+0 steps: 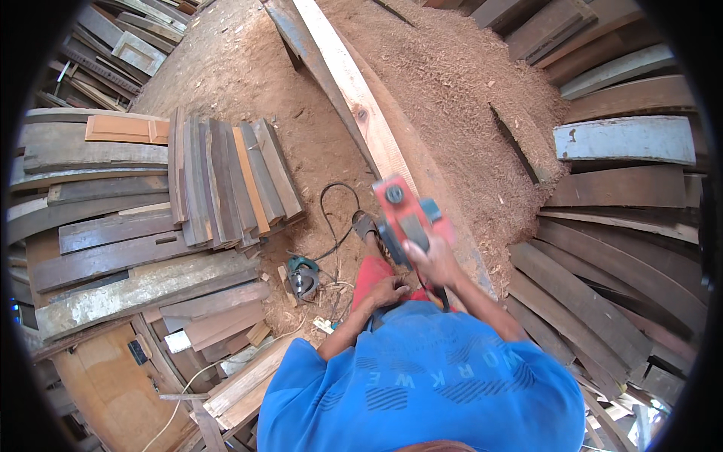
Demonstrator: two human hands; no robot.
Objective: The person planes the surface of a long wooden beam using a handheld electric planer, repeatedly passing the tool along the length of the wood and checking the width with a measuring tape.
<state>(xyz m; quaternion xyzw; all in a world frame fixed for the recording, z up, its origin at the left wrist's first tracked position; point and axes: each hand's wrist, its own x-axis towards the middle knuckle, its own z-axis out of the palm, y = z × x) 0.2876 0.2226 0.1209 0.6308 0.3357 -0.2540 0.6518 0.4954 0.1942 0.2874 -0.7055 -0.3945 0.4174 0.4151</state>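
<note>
My right hand [435, 260] is wrapped round the handle of a red electric hand planer [410, 218]. The planer is over the near end of a long pale wooden beam [354, 102]; whether its sole touches the wood is hidden. That beam runs away from me along a wider sawdust-dusted board [422, 162]. Low by my red-clad leg [370, 279], my left hand [390, 289] is closed with bent fingers. What it holds, if anything, cannot be made out. A dark cord hangs below the planer's handle close to my lap.
A green power tool [303, 277] with a black cord [324, 215] lies on the ground at left. Stacked old planks [218, 181] fill the left side, and more boards [625, 139] line the right. Wood shavings [467, 98] cover the ground beyond the beam.
</note>
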